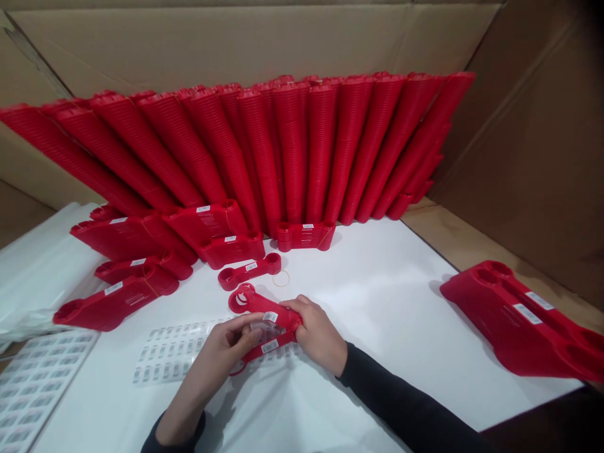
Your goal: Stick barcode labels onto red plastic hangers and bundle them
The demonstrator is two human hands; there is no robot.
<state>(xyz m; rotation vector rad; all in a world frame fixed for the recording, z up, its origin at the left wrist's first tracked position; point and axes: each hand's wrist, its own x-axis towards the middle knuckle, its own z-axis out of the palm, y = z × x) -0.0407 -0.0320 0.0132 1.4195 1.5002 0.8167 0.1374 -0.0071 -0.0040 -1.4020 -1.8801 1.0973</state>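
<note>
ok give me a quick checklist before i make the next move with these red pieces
1. Right hand gripping the held red pieces at one end: ok.
2. White labels on the held red pieces: ok, two show.
3. Labels stuck down flat at every edge: cannot tell, too small.
4. Label sheet fully in view: not ok, the left hand and held red pieces hide part.
5. Thin loop on the table apart from both hands: ok.

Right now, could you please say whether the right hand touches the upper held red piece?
Touching: the head view shows the right hand gripping the upper red piece at one end.
</note>
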